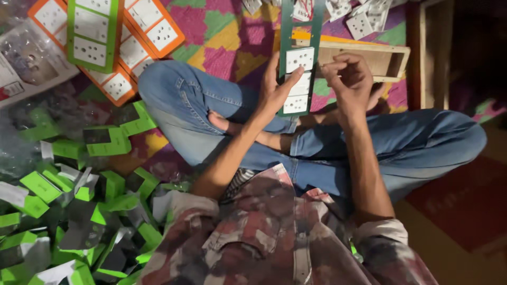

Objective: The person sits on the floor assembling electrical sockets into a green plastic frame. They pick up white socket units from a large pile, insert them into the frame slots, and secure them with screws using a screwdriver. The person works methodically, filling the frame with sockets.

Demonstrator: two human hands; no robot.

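Note:
I sit cross-legged in blue jeans on a patterned mat. My left hand (277,87) holds a long dark-green strip (298,31) fitted with white socket plates, thumb on a middle plate (301,84). My right hand (349,79) hovers just right of the strip, fingers curled; whether it holds a small part I cannot tell. The strip runs up out of the frame's top edge.
A wooden box (388,60) lies behind the hands. Loose white socket plates (364,21) sit at the top. Orange and green socket strips (105,42) are stacked at upper left. Several green and grey card pieces (79,211) pile at lower left.

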